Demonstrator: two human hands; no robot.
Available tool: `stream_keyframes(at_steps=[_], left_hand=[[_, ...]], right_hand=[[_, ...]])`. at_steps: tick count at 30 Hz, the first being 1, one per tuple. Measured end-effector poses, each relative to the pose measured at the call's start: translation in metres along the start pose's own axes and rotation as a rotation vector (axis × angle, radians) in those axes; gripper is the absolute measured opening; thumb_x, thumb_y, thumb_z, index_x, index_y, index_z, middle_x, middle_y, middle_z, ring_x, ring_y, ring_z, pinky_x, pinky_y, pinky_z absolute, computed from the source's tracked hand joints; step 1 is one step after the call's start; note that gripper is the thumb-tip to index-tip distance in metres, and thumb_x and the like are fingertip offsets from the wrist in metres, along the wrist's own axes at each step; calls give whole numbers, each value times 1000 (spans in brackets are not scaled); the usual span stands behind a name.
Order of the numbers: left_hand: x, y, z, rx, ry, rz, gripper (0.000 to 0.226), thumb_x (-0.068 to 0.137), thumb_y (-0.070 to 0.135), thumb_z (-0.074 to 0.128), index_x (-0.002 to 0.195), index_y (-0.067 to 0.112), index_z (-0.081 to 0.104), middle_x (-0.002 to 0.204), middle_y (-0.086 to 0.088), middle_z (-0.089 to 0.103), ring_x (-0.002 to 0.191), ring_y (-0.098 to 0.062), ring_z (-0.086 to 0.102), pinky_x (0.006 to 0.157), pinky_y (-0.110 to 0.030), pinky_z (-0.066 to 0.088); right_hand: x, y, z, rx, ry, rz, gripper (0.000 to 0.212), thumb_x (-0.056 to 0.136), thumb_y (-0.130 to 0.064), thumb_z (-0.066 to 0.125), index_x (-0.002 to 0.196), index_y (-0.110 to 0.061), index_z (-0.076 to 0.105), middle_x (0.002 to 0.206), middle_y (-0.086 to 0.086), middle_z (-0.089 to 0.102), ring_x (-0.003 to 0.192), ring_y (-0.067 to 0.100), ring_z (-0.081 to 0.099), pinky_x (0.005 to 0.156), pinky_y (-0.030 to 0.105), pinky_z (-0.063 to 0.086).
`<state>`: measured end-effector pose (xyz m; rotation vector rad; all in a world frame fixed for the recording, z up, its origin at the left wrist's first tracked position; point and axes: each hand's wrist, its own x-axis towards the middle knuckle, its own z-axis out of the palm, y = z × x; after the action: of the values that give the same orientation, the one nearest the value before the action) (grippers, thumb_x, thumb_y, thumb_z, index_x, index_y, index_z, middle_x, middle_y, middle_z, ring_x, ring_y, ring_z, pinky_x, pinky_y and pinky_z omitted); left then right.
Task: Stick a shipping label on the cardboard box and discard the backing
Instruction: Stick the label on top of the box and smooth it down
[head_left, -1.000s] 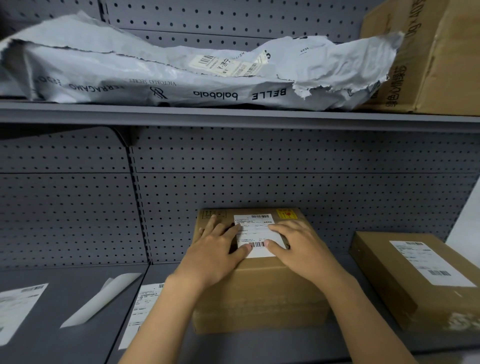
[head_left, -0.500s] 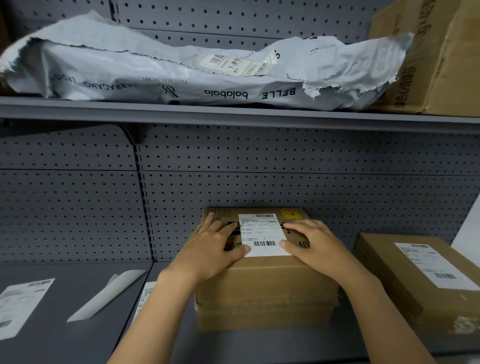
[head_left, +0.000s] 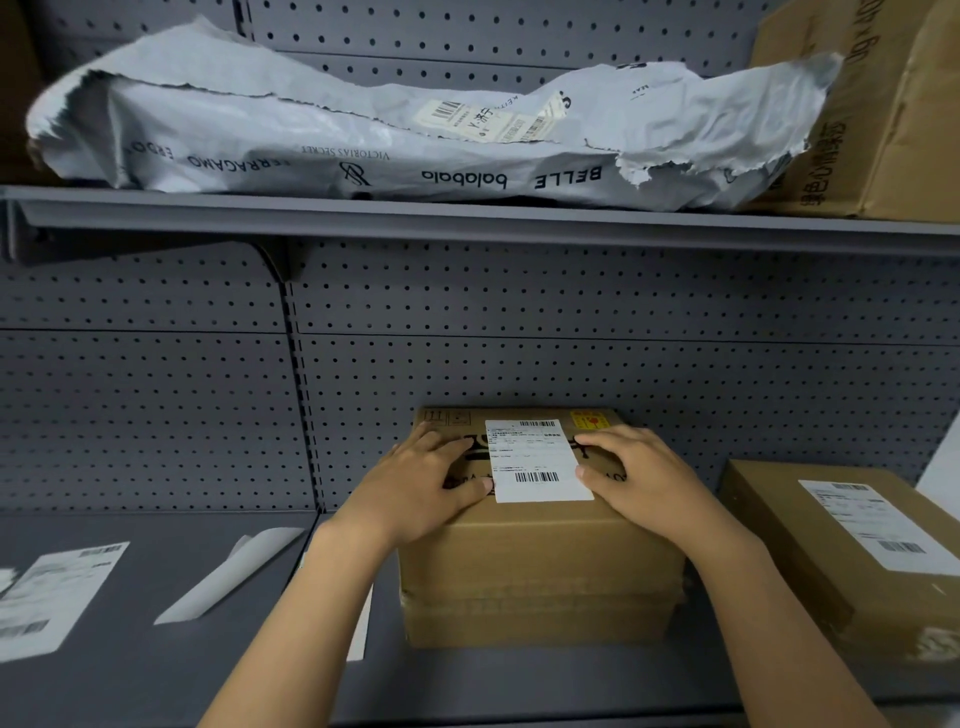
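A brown cardboard box (head_left: 540, 566) stands on the lower grey shelf, against the pegboard back. A white shipping label (head_left: 535, 460) with barcodes lies flat on its top. My left hand (head_left: 421, 488) rests flat on the box top just left of the label, thumb at the label's lower left corner. My right hand (head_left: 644, 478) lies flat to the right of it, thumb touching the label's lower right edge. Neither hand holds anything. A curled white backing sheet (head_left: 234, 574) lies on the shelf to the left.
A second labelled cardboard box (head_left: 852, 545) sits at the right. Another loose label (head_left: 52, 597) lies at the far left, and one more is partly hidden under my left forearm. The upper shelf (head_left: 467, 218) carries a torn grey mailer bag (head_left: 363, 130) and a large carton (head_left: 883, 104).
Both hands have slid outward from the middle of the label to its sides, leaving the label fully uncovered. The view has shifted slightly.
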<state>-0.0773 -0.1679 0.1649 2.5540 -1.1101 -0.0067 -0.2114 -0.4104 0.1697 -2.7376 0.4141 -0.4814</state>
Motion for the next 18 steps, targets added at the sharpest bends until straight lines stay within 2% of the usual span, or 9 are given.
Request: stream_keyframes(at_steps=[6, 10, 14, 18], left_hand=[[-4, -7, -8, -40, -18, -32, 68, 98, 62, 45, 158, 33, 34, 165, 7, 30, 156, -15, 18, 122, -39, 25], [-16, -29, -11, -32, 46, -73, 61, 99, 61, 45, 154, 34, 41, 158, 8, 39, 146, -16, 39, 115, -40, 39], [-32, -66, -18, -73, 47, -157, 60, 101, 60, 42, 154, 32, 42, 162, 5, 37, 146, -20, 40, 115, -39, 37], [-51, -112, -24, -31, 37, -276, 54, 104, 52, 40, 154, 31, 43, 164, 2, 36, 144, -23, 45, 115, -42, 38]], right_hand=[[2, -17, 16, -26, 43, -52, 43, 97, -50, 48, 136, -35, 57, 140, -17, 53, 135, 12, 41, 107, 35, 37], [14, -50, 30, 74, 8, -100, 41, 99, -46, 48, 137, -32, 58, 142, -15, 52, 137, 12, 39, 110, 35, 35], [25, -86, 40, 83, 2, -176, 39, 100, -43, 49, 135, -31, 59, 137, -14, 54, 128, 12, 45, 97, 31, 40], [36, -121, 53, 88, -26, -239, 38, 100, -44, 47, 134, -33, 59, 138, -13, 54, 128, 12, 45, 100, 34, 42]])
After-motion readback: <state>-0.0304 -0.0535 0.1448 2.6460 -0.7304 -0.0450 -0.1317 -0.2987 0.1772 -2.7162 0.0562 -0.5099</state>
